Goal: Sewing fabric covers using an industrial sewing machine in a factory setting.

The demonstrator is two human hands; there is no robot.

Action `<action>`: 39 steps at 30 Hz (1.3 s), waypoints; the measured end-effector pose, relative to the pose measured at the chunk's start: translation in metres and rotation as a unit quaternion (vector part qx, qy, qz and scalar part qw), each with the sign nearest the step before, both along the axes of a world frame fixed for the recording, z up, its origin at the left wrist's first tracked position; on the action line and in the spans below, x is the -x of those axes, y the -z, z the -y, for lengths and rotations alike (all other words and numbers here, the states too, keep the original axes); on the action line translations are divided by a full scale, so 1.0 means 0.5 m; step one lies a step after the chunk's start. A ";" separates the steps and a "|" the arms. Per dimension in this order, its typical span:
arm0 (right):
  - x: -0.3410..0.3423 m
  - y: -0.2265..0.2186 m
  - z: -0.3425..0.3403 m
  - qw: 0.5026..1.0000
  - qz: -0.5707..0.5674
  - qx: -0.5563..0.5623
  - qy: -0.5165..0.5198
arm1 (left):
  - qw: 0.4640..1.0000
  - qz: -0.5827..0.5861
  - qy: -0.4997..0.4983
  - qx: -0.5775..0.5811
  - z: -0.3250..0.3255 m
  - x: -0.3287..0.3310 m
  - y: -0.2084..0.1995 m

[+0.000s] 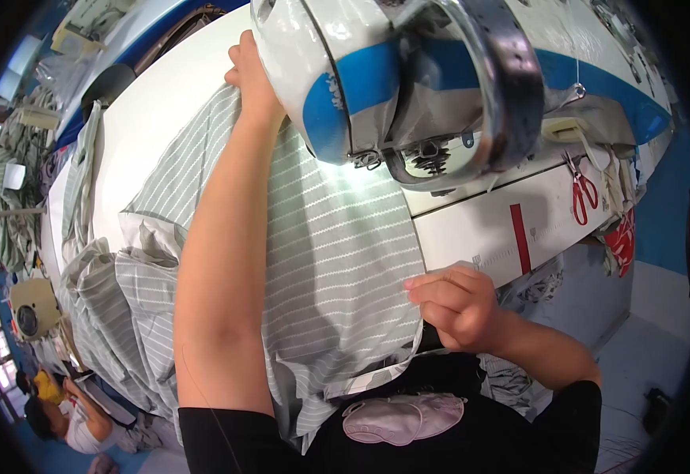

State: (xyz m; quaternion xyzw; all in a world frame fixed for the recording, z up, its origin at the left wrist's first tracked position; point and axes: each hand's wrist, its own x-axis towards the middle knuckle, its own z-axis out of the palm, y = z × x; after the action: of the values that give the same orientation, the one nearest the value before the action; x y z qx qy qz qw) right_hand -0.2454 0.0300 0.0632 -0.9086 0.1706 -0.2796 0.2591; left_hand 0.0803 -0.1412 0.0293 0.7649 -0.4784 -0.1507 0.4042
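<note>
Grey-green striped fabric (345,261) spreads over the white table and passes under the lit needle area of a sewing machine (361,87). Reaching far past the machine's left side, my left hand (252,75) has its fingers curled at the fabric's far edge; the machine head hides part of this hand. My right hand (457,304) is closed in a pinch at the fabric's right edge, near the table's front. More of the striped cloth lies bunched to the left of my left forearm and hangs toward my lap.
Red-handled scissors (582,197) lie on the right of the machine bed, near a red strip (520,238). Cloth scraps hang at the table's right end. Another person (76,419) sits far left, beside more garments and machines.
</note>
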 end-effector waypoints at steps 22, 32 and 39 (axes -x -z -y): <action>0.012 -0.024 -0.134 0.992 0.001 -0.043 0.116 | 0.942 0.227 0.159 0.188 -0.056 -0.186 0.028; -0.085 0.101 -0.353 0.708 0.002 -0.706 0.019 | 0.961 0.163 0.079 -0.209 -0.694 -0.066 -0.164; -0.158 -0.091 -0.314 0.660 0.086 -0.722 -0.188 | 0.906 0.355 0.011 -0.229 -0.710 -0.270 -0.010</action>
State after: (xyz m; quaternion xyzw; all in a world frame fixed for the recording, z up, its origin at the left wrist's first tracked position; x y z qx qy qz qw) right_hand -0.1662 0.1870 0.1085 -0.4211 0.1217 -0.0909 0.8942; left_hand 0.2155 0.2139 0.0344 0.8341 -0.5509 0.0208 0.0193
